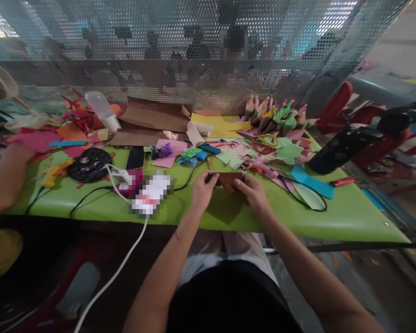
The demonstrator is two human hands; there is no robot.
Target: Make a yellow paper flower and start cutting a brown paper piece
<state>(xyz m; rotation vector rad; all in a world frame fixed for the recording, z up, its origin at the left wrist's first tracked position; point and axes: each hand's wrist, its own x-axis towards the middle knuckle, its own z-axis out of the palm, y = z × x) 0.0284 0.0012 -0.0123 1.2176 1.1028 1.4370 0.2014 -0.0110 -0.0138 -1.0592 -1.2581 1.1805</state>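
A small piece of brown paper (229, 177) is stretched between my two hands, just above the front part of the green table (180, 210). My left hand (204, 187) pinches its left end between thumb and fingers. At the other end, my right hand (253, 189) grips it, thumb on top. A folded flap seems to hang below its middle. Close to my right hand lies a pink glue gun (265, 167) with a black cord. Scraps of pale green paper (229, 159) lie beyond my hands.
Left of my hands are a blurred-out phone (152, 192), a purple power adapter (131, 182) and a yellow glue gun (57, 173). Folded paper cones (277, 111) stand at the back. A dark bottle (345, 148) and red cutter (343, 181) lie right. Another person's arm (7, 175) rests at left.
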